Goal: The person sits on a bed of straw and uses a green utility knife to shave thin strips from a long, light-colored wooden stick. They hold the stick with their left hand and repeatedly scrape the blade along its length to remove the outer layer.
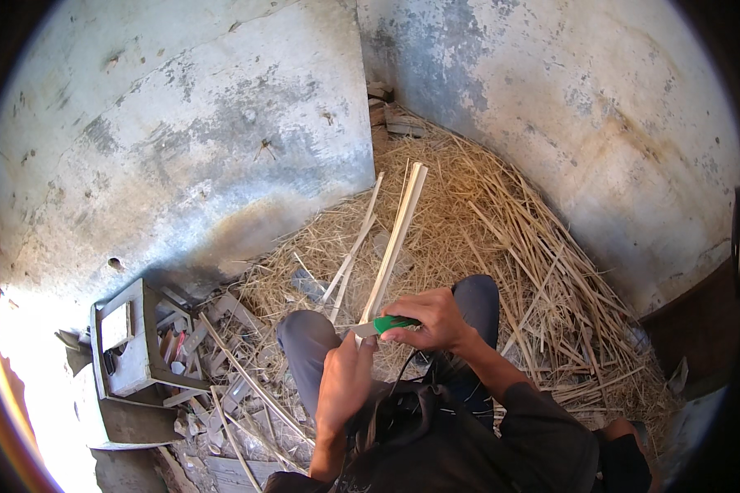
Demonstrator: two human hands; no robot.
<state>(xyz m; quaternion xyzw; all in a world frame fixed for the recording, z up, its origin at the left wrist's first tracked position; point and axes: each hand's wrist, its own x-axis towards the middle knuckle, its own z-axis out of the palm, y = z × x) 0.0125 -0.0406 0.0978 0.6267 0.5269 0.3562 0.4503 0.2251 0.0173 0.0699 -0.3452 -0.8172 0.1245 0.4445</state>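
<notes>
Nearest my camera, a black short-sleeved shirt (pixel 477 452) spreads across the bottom of my view. Past it, I see the right hand (pixel 436 319) closed around a green-handled knife with a flat grey blade (pixel 381 325), which lies across the lower end of a long, pale bundle of split-wood strips (pixel 396 238). The left hand (pixel 345 380) grips near that end, thumb close to the blade; the bundle slants away from between two grey-trousered knees (pixel 307 335), above straw-coloured shavings (pixel 448 214).

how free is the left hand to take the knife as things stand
Probably not: the left hand is right beside the knife but appears to hold the strips, and the right hand grips the green handle, leaving mainly the blade exposed.
</notes>
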